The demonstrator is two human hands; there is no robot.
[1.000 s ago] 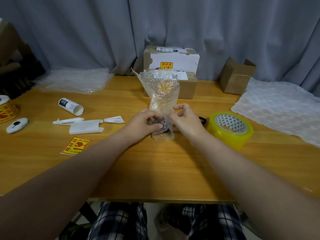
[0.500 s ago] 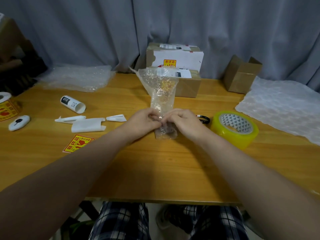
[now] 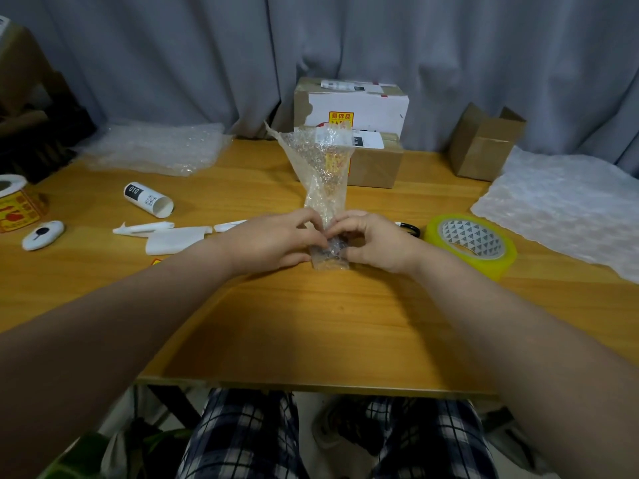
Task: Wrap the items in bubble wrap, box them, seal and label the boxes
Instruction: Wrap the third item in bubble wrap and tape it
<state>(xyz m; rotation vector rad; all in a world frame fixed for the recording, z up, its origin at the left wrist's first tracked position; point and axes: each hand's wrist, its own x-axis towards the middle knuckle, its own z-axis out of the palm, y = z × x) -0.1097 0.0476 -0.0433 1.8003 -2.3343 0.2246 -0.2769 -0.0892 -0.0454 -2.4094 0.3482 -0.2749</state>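
Both hands meet over the middle of the worktop (image 3: 311, 323), and each grip is closed on the same thing: the left hand (image 3: 273, 242) and the right hand (image 3: 377, 242) pinch the foot of a strip of wrap (image 3: 325, 174) from either side, fingertips almost touching each other. The item (image 3: 332, 246), small and dark, sits inside the wrap right between the two grips and just under the fingertips, low against the worktop. Through the bubbles I cannot tell what it is. It lies as near to one hand as to the other, so neither has the advantage. The wrap's long axis runs straight away from the grips, up and off toward the stacked boxes (image 3: 356, 108) beyond them. Its loose tail stands nearly upright and flares at the top. All the free length is on the far side of the grips, with almost none on the near side. To my eye the wrapping is only begun, and the tail will have to come down and round the item while one grip keeps the bundle pinned. The tape (image 3: 473, 242) lies just outside the right grip, so that hand is the nearer one for it. The open box (image 3: 484, 143) is further off the same way, past the tape.
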